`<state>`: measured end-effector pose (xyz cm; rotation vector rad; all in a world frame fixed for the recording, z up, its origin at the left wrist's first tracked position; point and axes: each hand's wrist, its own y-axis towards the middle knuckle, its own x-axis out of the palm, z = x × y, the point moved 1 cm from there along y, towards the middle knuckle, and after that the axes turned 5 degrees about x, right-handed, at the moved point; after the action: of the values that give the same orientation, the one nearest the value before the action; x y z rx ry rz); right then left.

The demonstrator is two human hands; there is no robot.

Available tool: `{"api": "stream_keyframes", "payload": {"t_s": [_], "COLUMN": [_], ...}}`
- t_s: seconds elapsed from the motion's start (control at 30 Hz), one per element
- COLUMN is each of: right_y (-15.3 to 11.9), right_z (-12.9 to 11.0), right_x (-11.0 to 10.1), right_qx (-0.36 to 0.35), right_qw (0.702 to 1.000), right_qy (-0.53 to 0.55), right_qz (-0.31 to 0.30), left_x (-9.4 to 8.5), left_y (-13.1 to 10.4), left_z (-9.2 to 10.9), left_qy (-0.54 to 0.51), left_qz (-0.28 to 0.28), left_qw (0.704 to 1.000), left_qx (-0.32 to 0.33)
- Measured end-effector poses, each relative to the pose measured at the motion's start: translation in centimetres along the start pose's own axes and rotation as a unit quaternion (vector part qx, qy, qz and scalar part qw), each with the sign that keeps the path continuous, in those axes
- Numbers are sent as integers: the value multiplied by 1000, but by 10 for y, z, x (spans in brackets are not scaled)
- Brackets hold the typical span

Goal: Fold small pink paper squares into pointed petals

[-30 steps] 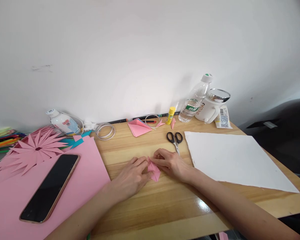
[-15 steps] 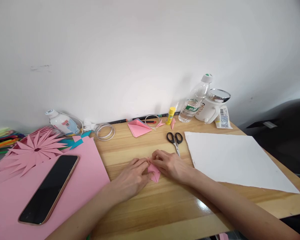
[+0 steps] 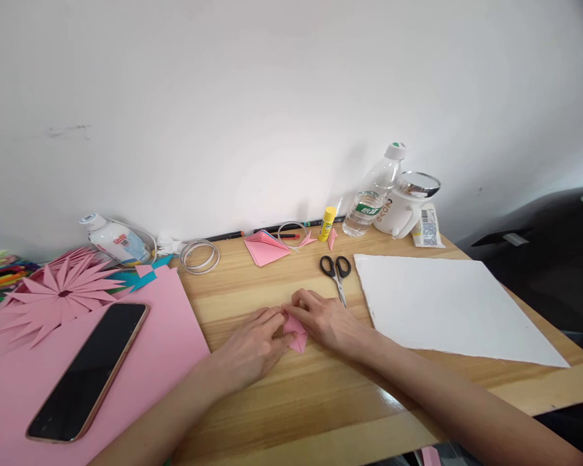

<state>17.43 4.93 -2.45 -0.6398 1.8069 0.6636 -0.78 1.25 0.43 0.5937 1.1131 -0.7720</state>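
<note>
A small folded piece of pink paper (image 3: 298, 339) lies on the wooden table, with creases showing on its near part. My left hand (image 3: 253, 340) holds its left side, thumb resting on the paper and fingers at its far edge. From the other side, my right hand (image 3: 323, 317) pinches the far corner with thumb and index finger. Both hands meet there and hide that corner. Just beyond my right hand lie black-handled scissors (image 3: 337, 275), their blade tips partly covered by it.
A phone (image 3: 90, 372) rests on pink sheets (image 3: 175, 330) at left, beside a pink paper flower (image 3: 63, 291). Along the wall stand a glue stick (image 3: 326, 224), water bottle (image 3: 372, 194) and white mug (image 3: 403, 207), near folded pink papers (image 3: 266, 249). White board (image 3: 451, 304) lies right.
My right fingertips have moved slightly left, closing in on the left fingers at the paper's far corner. The whole view has shifted a little.
</note>
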Motion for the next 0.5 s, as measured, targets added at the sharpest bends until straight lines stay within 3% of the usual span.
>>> {"api": "stream_keyframes", "payload": {"t_s": [0.13,0.27,0.5], "right_y": [0,1,1], "right_z": [7,14,9], "right_x": [2,-2,-5], "right_qx": [22,38,29], "right_qw": [995,983,988], "right_qy": [92,181,151], "right_qz": [32,16,16], "left_x": [-1,3,0], "left_y": [0,-1,0], "left_z": [-1,-3,-3], "left_qy": [37,32,40], "left_qz": [5,7,-8], "left_qw": [999,998,998], "left_qx": [27,53,52]}}
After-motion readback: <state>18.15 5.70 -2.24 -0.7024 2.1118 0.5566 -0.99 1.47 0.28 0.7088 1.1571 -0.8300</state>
